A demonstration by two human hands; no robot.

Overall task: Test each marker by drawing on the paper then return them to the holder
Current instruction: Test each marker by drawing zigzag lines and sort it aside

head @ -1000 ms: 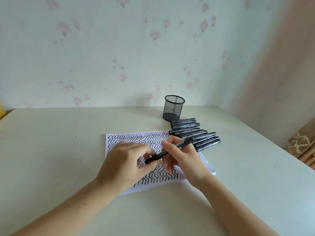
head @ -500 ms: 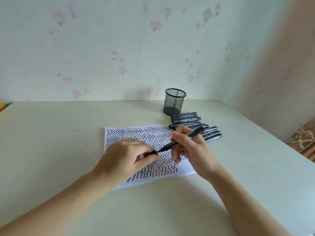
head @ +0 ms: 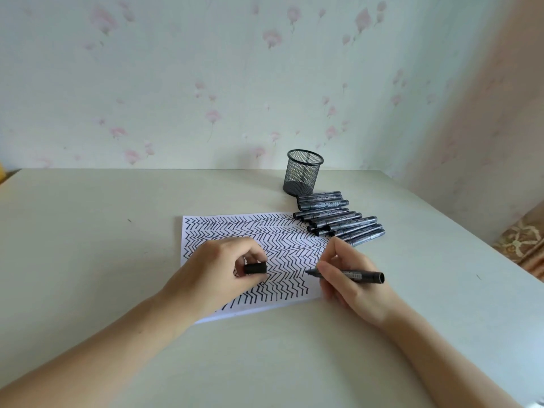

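— While the right hand (head: 350, 278) grips an uncapped black marker (head: 347, 273) between curled fingers, where does the tip point?
— Leftward, at the right edge of the paper (head: 265, 237), just beside the last zigzag rows; whether the nib touches the sheet cannot be told from the head view

— And the left hand (head: 217, 275)?
— It rests on the lower left part of the paper, thumb and curled fingers pinching a short black cap (head: 255, 268), held level, its open end toward the marker and apart from it

— What covers the sheet?
— Rows of black chevron lines, drawn edge to edge, on white paper lying flat on the pale desk (head: 88, 231)

— Where are the rest of the markers?
— A pile of capped markers (head: 338, 219) lies on the desk at the far right corner of the paper, side by side, some overlapping the sheet's edge. Just behind them stands the black mesh holder (head: 303, 172), upright, near the floral wall (head: 206, 83)
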